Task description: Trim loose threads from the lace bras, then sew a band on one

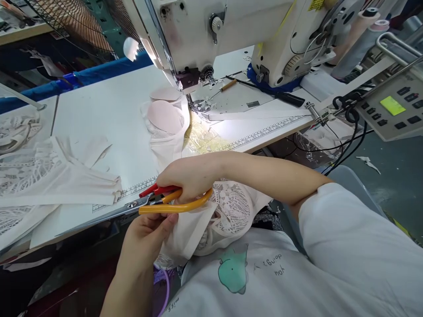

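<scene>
White lace and smooth, plain fabric make up the bra (233, 209) gathered over the person's lap, just off the near edge of the white surface (128, 145). It looks light and soft, so it should fold and droop freely instead of keeping a shape; the rounded cup probably has a little more spring. The openwork lace seems the delicate part, liable to snag, and the plain band (194, 229) looks the safer place to take hold, pinched flat near its edge.

Of the two hands, the right hand (190, 178) is curled closed around the orange-handled scissors (180, 207), whose metal blades point left along the surface's edge. Red handle-like pieces (158, 189) show beside its fingers; whether they belong to the same tool I cannot tell. The left hand (148, 235) sits directly below the handles, thumb brought against the fingers, apparently nipping the band's end, though the fingertips are partly hidden.

Beyond them, another bra (165, 116) lies by the needle of the sewing machine (198, 39), and more lace pieces (66, 176) are heaped at left.
</scene>
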`<state>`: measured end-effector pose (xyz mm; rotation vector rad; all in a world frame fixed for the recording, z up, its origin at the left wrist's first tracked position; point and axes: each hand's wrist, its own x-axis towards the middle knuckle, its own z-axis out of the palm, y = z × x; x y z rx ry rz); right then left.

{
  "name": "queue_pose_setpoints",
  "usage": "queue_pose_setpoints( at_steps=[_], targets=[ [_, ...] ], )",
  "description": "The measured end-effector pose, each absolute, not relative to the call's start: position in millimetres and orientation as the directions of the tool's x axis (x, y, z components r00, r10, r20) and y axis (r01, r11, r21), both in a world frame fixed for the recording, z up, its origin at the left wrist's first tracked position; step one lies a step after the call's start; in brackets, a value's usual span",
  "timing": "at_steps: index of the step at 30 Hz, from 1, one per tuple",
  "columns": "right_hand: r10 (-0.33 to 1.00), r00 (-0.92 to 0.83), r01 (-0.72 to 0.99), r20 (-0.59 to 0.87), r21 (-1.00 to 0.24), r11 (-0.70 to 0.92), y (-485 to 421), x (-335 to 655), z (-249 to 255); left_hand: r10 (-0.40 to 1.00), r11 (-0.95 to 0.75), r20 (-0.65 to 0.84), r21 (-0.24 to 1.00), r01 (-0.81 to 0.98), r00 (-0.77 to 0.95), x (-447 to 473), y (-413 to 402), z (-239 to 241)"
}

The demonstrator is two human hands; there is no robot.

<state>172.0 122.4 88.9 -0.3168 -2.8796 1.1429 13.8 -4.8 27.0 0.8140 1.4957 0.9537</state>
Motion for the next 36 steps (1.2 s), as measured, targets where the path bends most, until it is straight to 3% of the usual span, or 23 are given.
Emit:
queue_pose_setpoints(
  at_steps=[6,13,15,18,20,24,27,36],
  targets=[
    [0.177,-0.984,0.141,-0.016,-0.677,0.722,120.9,170.5,88.0,0.897,0.4,-0.405,0.914,-0.065,-0.177,24.8,-6.7,39.6],
    [0.17,-0.985,0.112,0.015,-0.694,0.711,116.0,167.8,88.9,0.923,0.352,-0.369,0.924,-0.146,-0.111,17.1,-7.7,32.4],
    [0.274,-0.961,0.152,0.045,-0.74,0.655,110.3,170.7,85.6,0.915,0.356,-0.377,0.921,-0.156,-0.142,18.5,-9.2,35.3],
    [0.535,-0.838,0.204,0.105,-0.849,0.488,96.5,183.7,76.7,0.889,0.376,-0.406,0.911,-0.168,-0.211,22.6,-13.0,43.3],
    [0.606,-0.794,0.241,0.047,-0.891,0.385,86.0,197.9,69.7,0.873,0.382,-0.418,0.907,-0.179,-0.25,24.0,-16.0,47.6],
    [0.427,-0.863,0.454,-0.268,-0.783,0.425,68.2,226.1,56.7,0.857,0.369,-0.415,0.908,-0.198,-0.306,22.3,-19.9,50.2],
    [0.357,-0.838,0.545,-0.413,-0.667,0.508,59.5,235.3,50.4,0.848,0.372,-0.419,0.907,-0.2,-0.325,20.8,-20.7,49.1],
    [0.343,-0.83,0.558,-0.441,-0.682,0.473,52.1,232.0,53.5,0.835,0.381,-0.423,0.906,-0.183,-0.353,24.0,-26.3,49.8]
  ],
)
